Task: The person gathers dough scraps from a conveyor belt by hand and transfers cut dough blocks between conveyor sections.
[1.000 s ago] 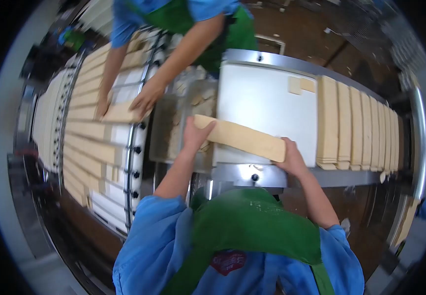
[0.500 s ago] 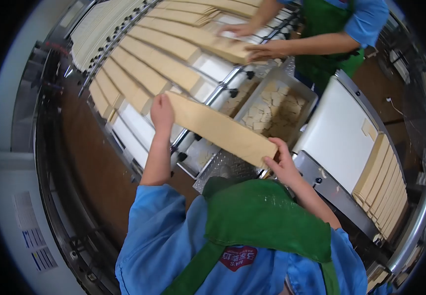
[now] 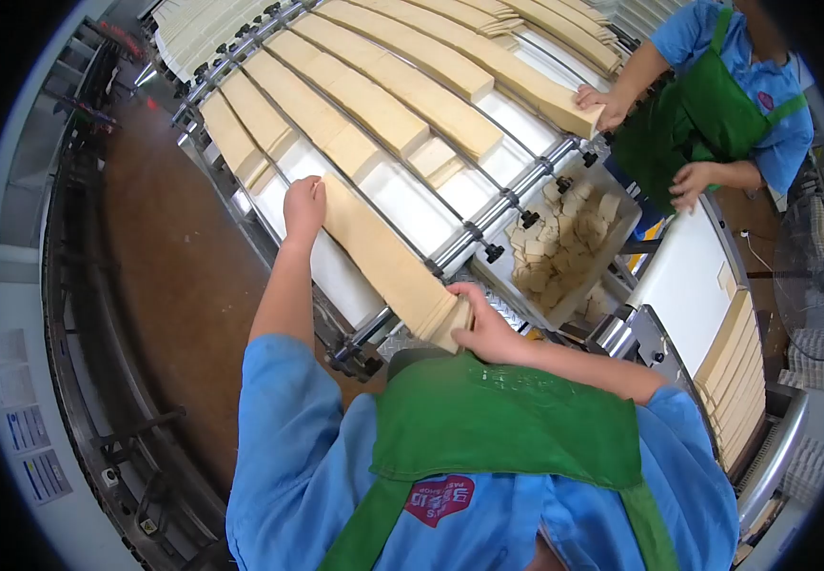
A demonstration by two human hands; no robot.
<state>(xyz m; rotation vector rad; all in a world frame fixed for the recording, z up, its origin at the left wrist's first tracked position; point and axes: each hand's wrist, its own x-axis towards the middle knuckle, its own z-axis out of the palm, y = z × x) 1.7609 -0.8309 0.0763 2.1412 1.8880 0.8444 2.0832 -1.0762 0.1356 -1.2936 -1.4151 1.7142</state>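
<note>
A long, pale stack of dough strips stretches between my two hands, over the near edge of the white conveyor belt. My left hand is closed on its far end, fingers at the top edge. Around the near end, my right hand is wrapped, and several thin layers show fanned there. The stack slants down toward my green apron. Beyond it, more dough strips lie in rows on the white belt, between thin metal guide rods.
A metal bin of dough scraps stands right of the belt's end. Farther right, a second white conveyor carries stacked strips. A co-worker in a green apron touches a strip at the right. A metal bar with black knobs crosses the belt.
The dough stack has swung steeper, its near end moving left and closer to me with my right hand. The co-worker has moved right, one hand now off the dough.
</note>
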